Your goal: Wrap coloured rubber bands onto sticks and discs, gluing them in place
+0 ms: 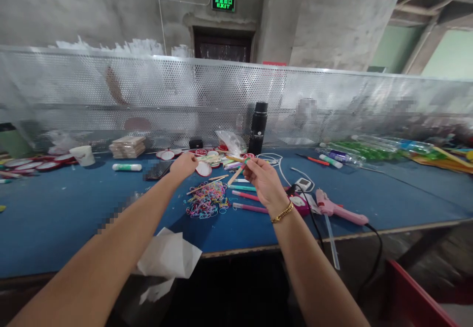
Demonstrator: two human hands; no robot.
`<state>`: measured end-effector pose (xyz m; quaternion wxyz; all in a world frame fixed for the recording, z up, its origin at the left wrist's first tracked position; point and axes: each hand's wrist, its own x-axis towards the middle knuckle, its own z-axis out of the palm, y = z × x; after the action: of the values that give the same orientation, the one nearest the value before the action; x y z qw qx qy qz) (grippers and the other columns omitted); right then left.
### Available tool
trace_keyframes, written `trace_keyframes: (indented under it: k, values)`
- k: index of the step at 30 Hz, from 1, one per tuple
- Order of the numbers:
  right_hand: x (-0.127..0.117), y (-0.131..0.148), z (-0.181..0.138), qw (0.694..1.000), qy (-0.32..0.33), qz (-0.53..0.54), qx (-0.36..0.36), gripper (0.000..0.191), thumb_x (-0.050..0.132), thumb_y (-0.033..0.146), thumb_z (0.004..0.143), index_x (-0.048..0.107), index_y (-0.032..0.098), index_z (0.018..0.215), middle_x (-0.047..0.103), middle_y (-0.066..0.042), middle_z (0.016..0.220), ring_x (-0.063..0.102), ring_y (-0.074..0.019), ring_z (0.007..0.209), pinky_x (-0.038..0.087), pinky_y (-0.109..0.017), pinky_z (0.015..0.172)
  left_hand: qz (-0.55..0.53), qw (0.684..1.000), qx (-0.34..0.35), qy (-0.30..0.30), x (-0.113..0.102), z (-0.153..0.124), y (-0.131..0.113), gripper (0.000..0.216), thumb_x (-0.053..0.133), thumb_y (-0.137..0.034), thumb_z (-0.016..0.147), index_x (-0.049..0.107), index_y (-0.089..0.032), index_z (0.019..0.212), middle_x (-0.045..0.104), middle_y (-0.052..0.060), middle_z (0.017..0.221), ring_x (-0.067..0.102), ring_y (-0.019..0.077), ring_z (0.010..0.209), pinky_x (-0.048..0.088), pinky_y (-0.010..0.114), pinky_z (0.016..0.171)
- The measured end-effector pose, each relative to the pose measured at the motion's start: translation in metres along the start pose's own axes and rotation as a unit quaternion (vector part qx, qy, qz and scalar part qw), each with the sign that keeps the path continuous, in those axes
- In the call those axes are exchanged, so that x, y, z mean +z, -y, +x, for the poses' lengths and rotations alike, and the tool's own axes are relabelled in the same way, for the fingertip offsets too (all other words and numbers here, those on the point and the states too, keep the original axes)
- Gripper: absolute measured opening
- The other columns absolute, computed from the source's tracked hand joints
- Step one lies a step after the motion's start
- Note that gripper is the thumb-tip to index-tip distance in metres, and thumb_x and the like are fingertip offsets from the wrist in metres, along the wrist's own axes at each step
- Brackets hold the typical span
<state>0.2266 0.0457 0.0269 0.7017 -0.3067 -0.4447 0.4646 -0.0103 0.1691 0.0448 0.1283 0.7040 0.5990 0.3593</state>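
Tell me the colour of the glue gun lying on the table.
The glue gun is pink; the head view shows it clearly.

Before me long blue-covered workbench [406, 189], perforated metal screen [351, 100] behind; bare grey concrete wall [74, 7], green lit exit sign [223, 3] above dark doorway [223, 46].

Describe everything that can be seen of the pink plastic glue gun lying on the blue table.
The pink plastic glue gun lies on its side near the front edge of the blue table, to the right of the right hand, which does not touch it. Its shell looks smooth. A black cable leaves its right end and drops over the edge. A clear glue stick lies beside it; contact is unclear.
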Motion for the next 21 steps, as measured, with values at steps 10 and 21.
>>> trace_keyframes:
  k: [10,21]
  values:
    - [0.011,0.011,0.022,0.989,-0.029,-0.102,-0.102,0.023,0.071,0.041,0.070,0.067,0.020,0.080,0.065,0.001,0.073,0.054,-0.0111,0.064,0.044,-0.027,0.064,-0.318,0.939,-0.060,0.121,-0.036,-0.088,-0.036,0.032,0.082,-0.032,0.057,0.064,-0.016,0.079,0.064,0.000,0.072,0.058,0.0128,0.067,0.049,0.026,0.061]
    - [0.032,-0.022,0.034,0.953,0.020,-0.240,-0.184,0.017,0.066,0.037,0.076,0.067,0.021,0.081,0.069,-0.002,0.076,0.060,-0.0160,0.071,0.047,-0.030,0.071,-0.200,0.972,0.102,0.072,-0.016,-0.096,-0.021,0.019,0.072,-0.032,0.068,0.065,-0.018,0.077,0.060,-0.001,0.065,0.050,0.0114,0.058,0.039,0.025,0.057]
